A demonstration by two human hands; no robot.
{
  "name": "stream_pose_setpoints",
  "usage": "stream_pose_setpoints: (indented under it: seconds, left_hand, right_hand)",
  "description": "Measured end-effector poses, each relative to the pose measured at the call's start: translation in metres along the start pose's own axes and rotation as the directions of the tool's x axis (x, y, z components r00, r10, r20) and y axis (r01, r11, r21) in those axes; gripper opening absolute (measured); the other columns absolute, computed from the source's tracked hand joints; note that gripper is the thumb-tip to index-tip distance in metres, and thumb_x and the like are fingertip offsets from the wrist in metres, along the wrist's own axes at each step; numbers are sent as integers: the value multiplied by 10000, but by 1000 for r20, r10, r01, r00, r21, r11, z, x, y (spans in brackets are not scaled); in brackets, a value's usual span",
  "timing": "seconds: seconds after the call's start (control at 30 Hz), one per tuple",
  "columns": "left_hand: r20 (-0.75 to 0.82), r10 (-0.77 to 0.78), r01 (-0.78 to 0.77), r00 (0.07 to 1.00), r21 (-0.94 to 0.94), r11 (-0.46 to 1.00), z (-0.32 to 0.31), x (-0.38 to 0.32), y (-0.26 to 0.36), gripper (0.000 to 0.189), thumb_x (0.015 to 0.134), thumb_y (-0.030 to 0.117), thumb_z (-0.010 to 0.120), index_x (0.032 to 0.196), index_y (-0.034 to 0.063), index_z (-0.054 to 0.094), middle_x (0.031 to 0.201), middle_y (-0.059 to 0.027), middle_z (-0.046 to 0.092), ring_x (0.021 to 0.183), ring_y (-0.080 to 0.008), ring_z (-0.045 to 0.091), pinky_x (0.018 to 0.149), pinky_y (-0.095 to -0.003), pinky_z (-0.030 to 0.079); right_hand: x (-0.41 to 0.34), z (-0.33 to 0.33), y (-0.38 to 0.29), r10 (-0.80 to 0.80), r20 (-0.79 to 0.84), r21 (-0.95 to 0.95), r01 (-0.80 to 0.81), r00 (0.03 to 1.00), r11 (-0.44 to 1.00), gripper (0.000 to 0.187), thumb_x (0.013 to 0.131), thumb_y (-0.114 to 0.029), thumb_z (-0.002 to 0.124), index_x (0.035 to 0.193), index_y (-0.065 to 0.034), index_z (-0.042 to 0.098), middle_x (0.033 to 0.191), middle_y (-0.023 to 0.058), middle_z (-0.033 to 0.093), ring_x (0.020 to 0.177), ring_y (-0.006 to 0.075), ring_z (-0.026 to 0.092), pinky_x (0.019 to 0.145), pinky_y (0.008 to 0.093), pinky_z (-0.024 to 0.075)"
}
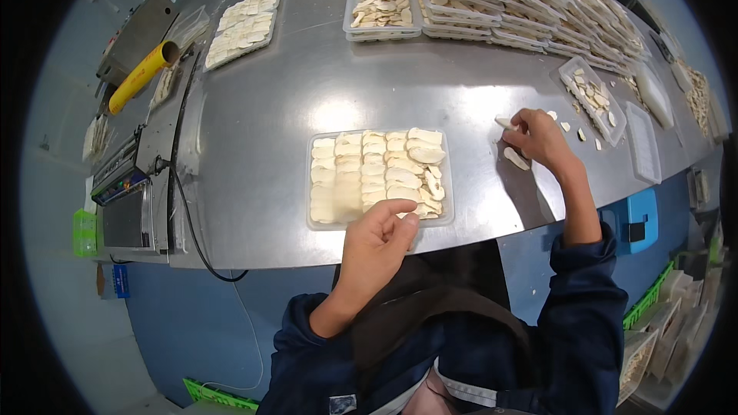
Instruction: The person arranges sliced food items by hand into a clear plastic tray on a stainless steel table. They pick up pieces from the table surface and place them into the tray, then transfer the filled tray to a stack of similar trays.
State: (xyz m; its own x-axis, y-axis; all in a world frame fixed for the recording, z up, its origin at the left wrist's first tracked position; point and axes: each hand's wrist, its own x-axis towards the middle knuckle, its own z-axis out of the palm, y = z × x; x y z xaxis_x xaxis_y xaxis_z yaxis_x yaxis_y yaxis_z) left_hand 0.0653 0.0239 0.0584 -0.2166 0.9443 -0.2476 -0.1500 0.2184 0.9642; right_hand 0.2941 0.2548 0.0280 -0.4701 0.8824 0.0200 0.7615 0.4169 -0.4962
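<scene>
A clear plastic tray (451, 184) lies on the steel table before me, filled with columns of overlapping pale dried slices (373, 147). Smaller, less even pieces fill the lower part of its right column. My left hand (380, 236) is over the tray's near edge, fingers curled, thumb near the forefinger; whether anything is between them cannot be told. Out to the right, my right hand (533, 135) pinches a pale slice (505, 123) between thumb and fingers above the table. Another slice (516, 159) lies on the steel just below that hand.
Stacked trays of slices (461, 8) stand at the back right, beside a tray of loose slices (381, 6). A filled tray (242, 29) lies back left. Small tray (594, 101) and scattered bits are at right. A machine (130, 184) with a black cable is at left.
</scene>
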Motion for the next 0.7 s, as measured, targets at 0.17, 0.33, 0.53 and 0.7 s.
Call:
stream_pose_setpoints:
  seconds: [0.17, 0.33, 0.53, 0.7]
  left_hand:
    - [-51, 3, 0, 999, 55, 998, 1, -5, -2, 166, 914, 95, 588, 1023, -30, 605, 636, 28, 537, 563, -22, 454, 499, -179, 352]
    - [-39, -4, 5, 999, 26, 1000, 1, -4, -3, 159, 919, 114, 589, 1015, -10, 614, 609, 25, 541, 507, -15, 434, 456, -171, 317]
    - [-36, 13, -12, 999, 27, 1000, 2, -5, -3, 158, 920, 125, 591, 1001, -8, 618, 603, 17, 543, 489, -13, 428, 437, -170, 310]
    - [-180, 57, -51, 982, 38, 998, -15, -11, 1, 148, 918, 117, 589, 991, -8, 621, 615, 1, 552, 481, -21, 433, 430, -169, 321]
  right_hand:
    - [-4, -28, 6, 47, -37, 106, -42, 998, 993, 192, 770, -152, 641, 862, 14, 671, 762, 170, 655, 674, 283, 617, 638, 354, 473]
    - [-35, -45, 41, -13, -57, -57, 10, 998, 998, 202, 716, -70, 679, 912, -20, 689, 782, 80, 613, 798, 213, 559, 724, 318, 462]
    - [-40, -17, 43, -153, -70, -64, 149, 986, 987, 185, 695, -124, 688, 834, -3, 682, 826, 111, 607, 898, 264, 531, 783, 349, 464]
    - [-41, -11, 35, -193, -126, -127, 177, 973, 976, 149, 695, -124, 691, 763, 7, 668, 739, 108, 609, 822, 266, 547, 730, 355, 471]
